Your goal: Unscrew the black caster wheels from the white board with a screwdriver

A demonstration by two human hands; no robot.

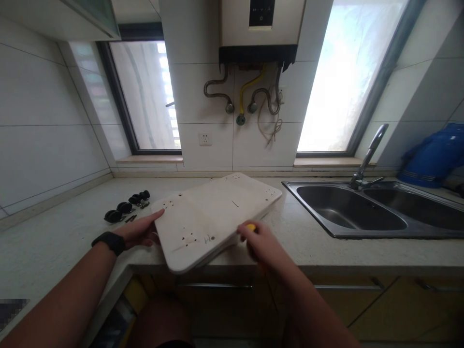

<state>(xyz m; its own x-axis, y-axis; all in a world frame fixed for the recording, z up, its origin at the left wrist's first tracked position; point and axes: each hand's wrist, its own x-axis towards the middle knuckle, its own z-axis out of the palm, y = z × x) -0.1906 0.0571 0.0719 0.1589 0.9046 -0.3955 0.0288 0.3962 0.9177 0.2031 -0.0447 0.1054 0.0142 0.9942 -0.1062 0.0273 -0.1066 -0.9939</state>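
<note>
A white board with rounded corners [206, 208] lies at an angle on the countertop, its near corner jutting past the front edge. Small holes cluster near its corners. My left hand [141, 229] grips the board's left side, thumb on top and fingers at the edge below. In my right hand [259, 239], closed and slightly blurred, is a screwdriver with a yellow handle [251, 226]; its thin shaft seems to point down below the fist. This hand is at the board's right edge; whether it also grips the board I cannot tell.
Several black caster wheels [125, 208] and small screws [144, 205] lie left of the board on the countertop [65, 251]. A double steel sink [328, 232] with a faucet [368, 154] is at right, a blue container [435, 154] beyond. A water heater [259, 29] hangs above.
</note>
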